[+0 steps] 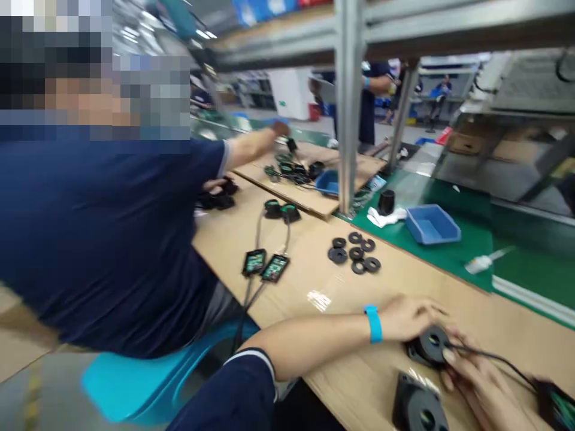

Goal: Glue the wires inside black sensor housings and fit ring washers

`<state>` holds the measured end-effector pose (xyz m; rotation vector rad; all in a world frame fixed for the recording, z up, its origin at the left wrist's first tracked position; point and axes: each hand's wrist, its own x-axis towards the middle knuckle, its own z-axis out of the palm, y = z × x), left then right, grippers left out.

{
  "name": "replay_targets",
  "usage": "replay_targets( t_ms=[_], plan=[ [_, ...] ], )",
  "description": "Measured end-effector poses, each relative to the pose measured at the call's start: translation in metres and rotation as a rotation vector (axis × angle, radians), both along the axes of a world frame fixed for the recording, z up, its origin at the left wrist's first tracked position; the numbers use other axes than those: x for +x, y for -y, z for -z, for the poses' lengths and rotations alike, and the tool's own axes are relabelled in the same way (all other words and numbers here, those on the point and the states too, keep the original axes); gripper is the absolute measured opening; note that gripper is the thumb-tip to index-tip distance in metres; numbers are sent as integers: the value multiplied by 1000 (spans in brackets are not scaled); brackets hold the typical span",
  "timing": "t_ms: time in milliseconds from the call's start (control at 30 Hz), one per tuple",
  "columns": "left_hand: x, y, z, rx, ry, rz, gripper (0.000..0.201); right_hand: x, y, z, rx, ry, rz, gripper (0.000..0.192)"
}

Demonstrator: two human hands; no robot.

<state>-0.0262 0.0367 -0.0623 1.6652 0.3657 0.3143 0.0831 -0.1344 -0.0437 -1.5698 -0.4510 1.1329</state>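
Note:
At the lower right, my left hand, with a blue wristband, curls its fingers over the far side of a black round housing. My right hand grips the near right side of this housing, its thumb by the spot where a cable comes out. That cable runs right to a dark box with a green circuit board, cut off by the frame edge. Just below my hands stands a second black housing with a round face.
Several black rings lie on the cardboard-covered table. Two cabled boxes with circuit boards lie further left. A blue bin stands behind on the green mat. A metal post rises mid-table. A co-worker sits at left.

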Motion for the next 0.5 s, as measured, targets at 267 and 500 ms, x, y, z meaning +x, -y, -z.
replay_targets(
  t_ms=[267, 500],
  plan=[
    [-33, -32, -8, -308, 1, 100, 34, -5, -21, -17, 63, -94, -120, 49],
    [-40, -29, -27, -389, 1, 243, 38, -6, -13, -28, 0, -70, -231, 35]
  ],
)
